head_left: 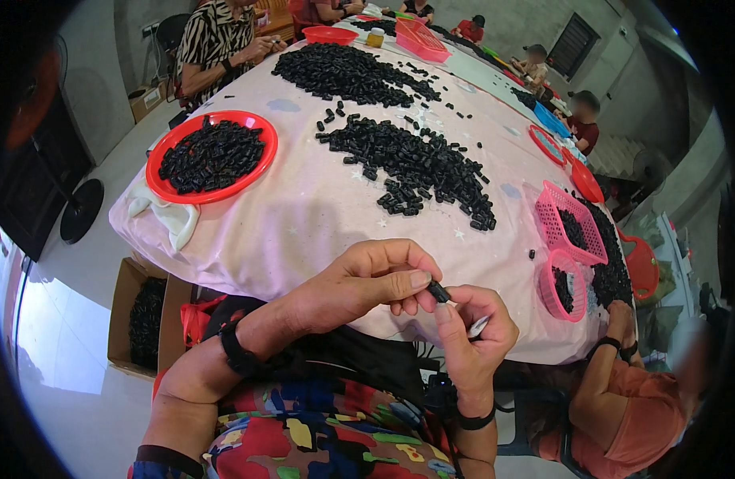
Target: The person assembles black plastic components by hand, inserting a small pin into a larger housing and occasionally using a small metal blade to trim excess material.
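A small black cylindrical piece [438,290] is pinched between the thumb and fingers of my left hand [379,279], just past the table's near edge. My right hand [478,323] is closed close by, its thumb and index fingertip at the other end of the piece. A slim silvery tool [479,326] pokes out between the fingers of that same hand; its exact kind is hidden. Ahead of my hands, a loose heap of similar black pieces [415,164] covers part of the pale pink tablecloth [288,231].
A red round tray [268,152] of black pieces sits at the left, beside a white cloth [176,219]. Another black heap [335,72] lies farther off. Pink baskets [561,209] stand at the right, near a co-worker [635,399]. A cardboard box [176,319] is on the floor at left.
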`<state>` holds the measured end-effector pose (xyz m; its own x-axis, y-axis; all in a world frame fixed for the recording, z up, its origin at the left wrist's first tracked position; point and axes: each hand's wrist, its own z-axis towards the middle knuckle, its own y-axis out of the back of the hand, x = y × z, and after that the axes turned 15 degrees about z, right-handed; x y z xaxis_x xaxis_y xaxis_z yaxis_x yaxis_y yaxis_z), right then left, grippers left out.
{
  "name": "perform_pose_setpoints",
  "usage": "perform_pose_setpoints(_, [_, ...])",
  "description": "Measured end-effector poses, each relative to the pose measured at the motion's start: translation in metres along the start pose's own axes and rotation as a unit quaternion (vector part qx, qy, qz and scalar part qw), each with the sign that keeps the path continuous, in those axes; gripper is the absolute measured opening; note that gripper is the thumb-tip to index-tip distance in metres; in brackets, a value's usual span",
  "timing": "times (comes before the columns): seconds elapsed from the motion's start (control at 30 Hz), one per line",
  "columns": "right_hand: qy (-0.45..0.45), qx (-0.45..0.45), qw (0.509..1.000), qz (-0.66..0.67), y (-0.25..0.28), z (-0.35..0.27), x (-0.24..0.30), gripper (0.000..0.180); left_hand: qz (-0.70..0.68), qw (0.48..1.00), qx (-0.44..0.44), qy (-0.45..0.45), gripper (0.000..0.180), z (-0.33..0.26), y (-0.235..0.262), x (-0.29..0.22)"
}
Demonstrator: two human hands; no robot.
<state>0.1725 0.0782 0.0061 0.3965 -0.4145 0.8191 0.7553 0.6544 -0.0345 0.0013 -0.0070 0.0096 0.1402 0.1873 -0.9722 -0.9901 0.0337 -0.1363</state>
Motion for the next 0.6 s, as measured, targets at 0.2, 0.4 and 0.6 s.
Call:
perform_pose_setpoints(0.2, [-0.008,0.017,0.998,-0.053,0.0029,-0.004,0.0026,0.017,0.012,1.0,0.002,-0.004,0.026,0.0004,0.0017,-0.0009])
perform_pose_setpoints(0.4, [0.029,-0.02,0.999,-0.035,-0.0055,-0.0039,0.0005,0.019,-0.001,1.0,0.012,-0.008,0.027,0.0005,0.0008,-0.0009])
perform_pose_setpoints(0.6, [0.051,0.03,0.993,-0.104,-0.0036,-0.005,0.0008,0.022,0.008,1.0,-0.006,-0.021,0.025,0.0016,0.0006,0.0026])
